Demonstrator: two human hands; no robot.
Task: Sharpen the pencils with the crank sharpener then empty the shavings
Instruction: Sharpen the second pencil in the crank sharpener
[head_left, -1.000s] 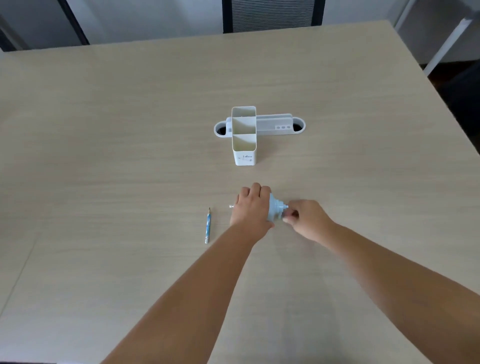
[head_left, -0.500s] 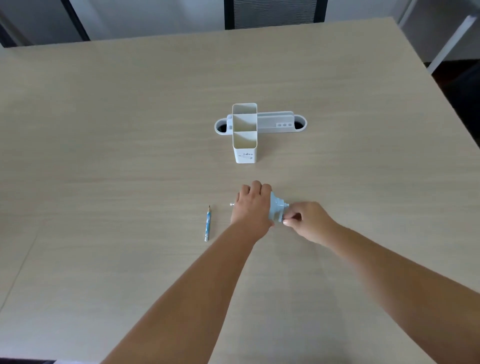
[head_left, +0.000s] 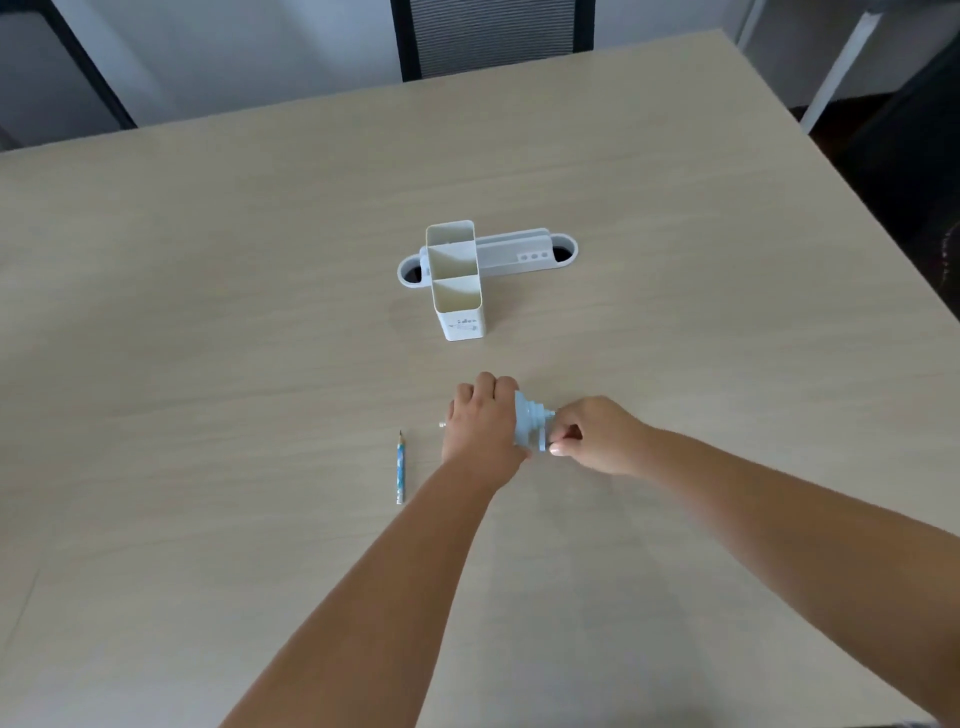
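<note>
A small light-blue crank sharpener (head_left: 529, 425) stands on the wooden table (head_left: 208, 312) near the middle front. My left hand (head_left: 483, 421) covers its body from above and grips it. My right hand (head_left: 592, 434) pinches the crank handle on its right side. A small end of a pencil (head_left: 442, 424) pokes out to the left from under my left hand. A blue patterned pencil (head_left: 400, 470) lies loose on the table left of my left hand, tip pointing away from me.
A white pencil holder (head_left: 457, 283) with two compartments stands behind the sharpener. Behind it sits a white cable-port cover (head_left: 519, 254) set in the table. A dark chair (head_left: 493, 36) stands at the far edge. The table's right edge runs diagonally.
My right hand has turned the crank handle a little downward. My left hand stays on the sharpener. The loose pencil has not moved.
</note>
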